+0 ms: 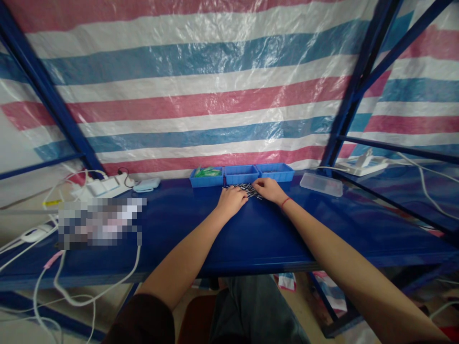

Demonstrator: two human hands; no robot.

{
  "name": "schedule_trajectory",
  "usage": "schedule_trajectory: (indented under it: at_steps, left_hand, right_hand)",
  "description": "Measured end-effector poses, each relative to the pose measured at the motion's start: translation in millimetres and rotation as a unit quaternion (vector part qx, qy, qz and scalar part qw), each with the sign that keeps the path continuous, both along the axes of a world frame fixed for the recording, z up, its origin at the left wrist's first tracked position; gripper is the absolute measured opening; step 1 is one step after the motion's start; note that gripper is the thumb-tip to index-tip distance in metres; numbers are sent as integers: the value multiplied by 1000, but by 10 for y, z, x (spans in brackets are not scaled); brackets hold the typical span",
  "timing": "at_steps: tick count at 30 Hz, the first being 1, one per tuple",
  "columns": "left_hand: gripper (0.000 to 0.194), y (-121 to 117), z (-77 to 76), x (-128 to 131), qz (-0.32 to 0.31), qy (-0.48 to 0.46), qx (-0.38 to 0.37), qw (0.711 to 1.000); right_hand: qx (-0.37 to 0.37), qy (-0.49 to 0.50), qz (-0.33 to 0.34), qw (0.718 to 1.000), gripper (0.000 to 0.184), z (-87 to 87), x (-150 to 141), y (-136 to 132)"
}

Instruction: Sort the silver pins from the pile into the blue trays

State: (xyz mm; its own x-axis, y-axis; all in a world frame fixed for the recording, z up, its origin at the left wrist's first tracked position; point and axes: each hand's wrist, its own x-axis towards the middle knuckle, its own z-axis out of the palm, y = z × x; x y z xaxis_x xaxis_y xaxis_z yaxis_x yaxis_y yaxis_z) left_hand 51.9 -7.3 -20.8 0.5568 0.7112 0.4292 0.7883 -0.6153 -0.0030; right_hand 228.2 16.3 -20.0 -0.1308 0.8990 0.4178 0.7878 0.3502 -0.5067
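A pile of thin, black-and-white stick-like pieces [253, 192] lies on the blue table in front of the bins; their exact kind is too small to make out. My left hand [232, 199] rests over the pile's left side, fingers slightly bent and apart, partly covering it. At the right edge of the pile is my right hand [270, 190], with a red string on its wrist. Its fingers are curled together on the pieces, and whatever is between the fingertips is hidden. Just behind both hands stands the middle blue bin [241, 172].
The left blue bin [206, 177] contains green packets; the right blue bin [275, 171] holds small pieces. A clear plastic box [321, 184] lies to the right. Leftward are a light-blue case [147, 185], a power strip [103, 186] and cables. Blue posts frame the table.
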Motion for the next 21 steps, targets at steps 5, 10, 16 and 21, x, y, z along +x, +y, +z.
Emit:
schedule_trajectory:
  at_steps: [5, 10, 16, 21]
  left_hand:
    - [19, -28, 34, -15, -14, 3, 2, 1000]
    - [17, -41, 36, -35, -28, 7, 16, 999]
    - [15, -10, 14, -44, -31, -3, -10, 999]
    - [21, -2, -43, -21, -21, 19, 1, 1000]
  right_hand:
    - [-20, -3, 14, 1000, 24, -20, -4, 9]
    - [-23, -2, 10, 1000, 24, -14, -20, -1]
    - [-19, 10, 17, 1000, 23, -23, -18, 0]
    - [-18, 4, 15, 1000, 23, -6, -29, -11]
